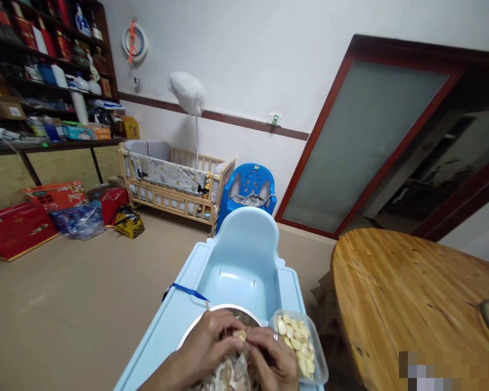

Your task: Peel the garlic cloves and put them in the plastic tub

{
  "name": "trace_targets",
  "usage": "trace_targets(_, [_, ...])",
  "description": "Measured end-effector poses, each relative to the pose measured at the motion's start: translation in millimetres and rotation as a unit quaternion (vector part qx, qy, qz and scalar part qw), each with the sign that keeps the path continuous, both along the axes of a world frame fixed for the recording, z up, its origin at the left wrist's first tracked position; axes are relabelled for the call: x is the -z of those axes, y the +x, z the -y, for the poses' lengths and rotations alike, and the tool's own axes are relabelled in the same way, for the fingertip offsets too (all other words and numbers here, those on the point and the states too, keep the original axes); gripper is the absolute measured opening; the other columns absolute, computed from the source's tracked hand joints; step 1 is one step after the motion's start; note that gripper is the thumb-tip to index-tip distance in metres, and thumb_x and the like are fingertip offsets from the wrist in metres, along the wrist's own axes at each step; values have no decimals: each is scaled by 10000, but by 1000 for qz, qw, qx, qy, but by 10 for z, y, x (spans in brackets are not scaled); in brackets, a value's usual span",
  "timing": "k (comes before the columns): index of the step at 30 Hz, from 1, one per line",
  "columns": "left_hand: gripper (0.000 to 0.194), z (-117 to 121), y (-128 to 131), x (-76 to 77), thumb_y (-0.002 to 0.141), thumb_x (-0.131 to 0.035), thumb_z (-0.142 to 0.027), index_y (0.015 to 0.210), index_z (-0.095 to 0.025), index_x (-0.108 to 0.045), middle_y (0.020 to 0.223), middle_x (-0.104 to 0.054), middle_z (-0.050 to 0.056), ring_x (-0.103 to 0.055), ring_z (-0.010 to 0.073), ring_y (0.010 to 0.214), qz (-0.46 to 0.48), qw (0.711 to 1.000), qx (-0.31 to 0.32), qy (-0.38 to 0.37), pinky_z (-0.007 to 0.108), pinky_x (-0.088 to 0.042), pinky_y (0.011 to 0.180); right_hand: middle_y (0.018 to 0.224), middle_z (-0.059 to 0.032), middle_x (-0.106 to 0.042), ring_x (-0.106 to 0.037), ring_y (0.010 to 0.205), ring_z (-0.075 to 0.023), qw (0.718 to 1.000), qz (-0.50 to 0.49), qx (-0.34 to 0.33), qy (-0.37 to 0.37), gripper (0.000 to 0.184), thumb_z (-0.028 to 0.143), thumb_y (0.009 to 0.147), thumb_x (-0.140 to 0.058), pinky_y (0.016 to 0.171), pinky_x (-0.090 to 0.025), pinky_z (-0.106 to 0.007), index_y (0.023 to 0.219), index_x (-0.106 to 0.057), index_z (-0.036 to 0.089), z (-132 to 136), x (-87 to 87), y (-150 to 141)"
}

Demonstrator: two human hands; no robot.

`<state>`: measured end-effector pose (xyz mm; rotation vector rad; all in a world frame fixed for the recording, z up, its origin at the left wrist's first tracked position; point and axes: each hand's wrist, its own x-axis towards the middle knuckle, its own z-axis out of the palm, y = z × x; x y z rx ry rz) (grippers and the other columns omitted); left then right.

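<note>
My left hand (215, 339) and right hand (277, 357) pinch one garlic clove (240, 335) over the bowl (190, 328). Advised: light fingertip pressure, loose skin kept inside the rim.

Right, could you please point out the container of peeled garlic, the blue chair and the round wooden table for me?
Container of peeled garlic (321, 365): head view, on its clear side wall.
Blue chair (256, 172): head view, on its backrest.
Wooden table (407, 277): head view, on its bare top.

Even, moderately bright light is filling the room, glinting off the pale blue seat (244, 277). The far-right doorway (444, 157) is staying dark.
</note>
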<state>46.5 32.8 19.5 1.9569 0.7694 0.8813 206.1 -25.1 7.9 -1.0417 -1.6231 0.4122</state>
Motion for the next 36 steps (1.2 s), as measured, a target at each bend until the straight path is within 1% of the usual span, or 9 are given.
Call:
trace_targets(5, [160, -26, -18, 55, 675, -667, -276, 733, -135, -715, 634, -643, 14, -537, 145, 594, 34, 994, 18, -100, 211, -377, 555, 811, -62, -689, -676, 706, -181, 997, 37, -19, 64, 225, 58, 773, -562, 604, -562, -252, 892, -671, 216, 11, 20, 20])
trace_targets(9, [224, -44, -31, 104, 619, -718, -325, 706, -118, -722, 624, -640, 16, -524, 135, 577, 100, 971, 52, -209, 208, -375, 541, 834, -79, -696, -680, 724, -190, 994, 75, -14, 83, 246, 50, 779, -542, 609, -565, -262, 927, -658, 208, 16, 28, 13])
trace_targets(12, [284, -50, -23, 115, 597, -737, -328, 790, -119, -735, 588, -613, 4, -492, 119, 539, 120, 956, 56, -263, 209, -364, 528, 854, -94, -692, -669, 771, -204, 991, 106, -9, 86, 288, 18, 775, -518, 647, -560, -290, 967, -624, 205, 35, 19, -7])
trace_targets(14, [351, -55, -23, 113, 606, -735, -319, 903, -133, -726, 562, -589, -10, -464, 108, 510, 111, 956, 54, -265, 210, -352, 520, 845, -97, -683, -657, 786, -209, 989, 121, -8, 83, 304, 6, 781, -499, 663, -552, -310, 992, -587, 206, 51, 12, -23])
trace_targets(16, [361, -61, -31, 109, 627, -721, -307, 950, -147, -718, 581, -593, -5, -464, 113, 524, 98, 964, 59, -240, 213, -347, 525, 826, -92, -671, -648, 778, -207, 988, 136, -5, 71, 287, 13, 797, -475, 662, -542, -316, 991, -559, 209, 63, 9, -37])
trace_targets(20, [225, -73, -62, 113, 654, -701, -285, 825, -147, -750, 624, -608, 12, -474, 123, 571, 86, 974, 65, -199, 199, -330, 513, 771, -66, -641, -632, 703, -190, 985, 167, 16, 41, 216, 52, 830, -439, 622, -520, -305, 938, -540, 208, 72, 28, -54])
trace_targets(23, [212, -80, -78, 123, 649, -710, -268, 811, -135, -740, 553, -564, -22, -438, 93, 511, 76, 970, 61, -222, 180, -299, 481, 755, -57, -623, -619, 672, -185, 981, 191, 32, 30, 182, 80, 840, -437, 582, -504, -295, 932, -536, 203, 73, 48, -58])
trace_targets(28, [222, -91, -88, 124, 614, -730, -255, 789, -120, -722, 515, -525, -49, -416, 74, 475, 76, 962, 53, -257, 168, -292, 462, 750, -55, -610, -609, 659, -177, 976, 214, 28, 23, 147, 102, 852, -423, 576, -499, -289, 916, -518, 193, 67, 38, -70])
trace_targets(36, [295, -43, -58, 98, 590, -734, -329, 766, -103, -665, 438, -536, -47, -493, 104, 423, 91, 946, 52, -306, 186, -338, 440, 710, -52, -618, -611, 632, -181, 972, 235, 5, 24, 134, 114, 843, -427, 554, -476, -282, 884, -524, 196, 44, 19, -87])
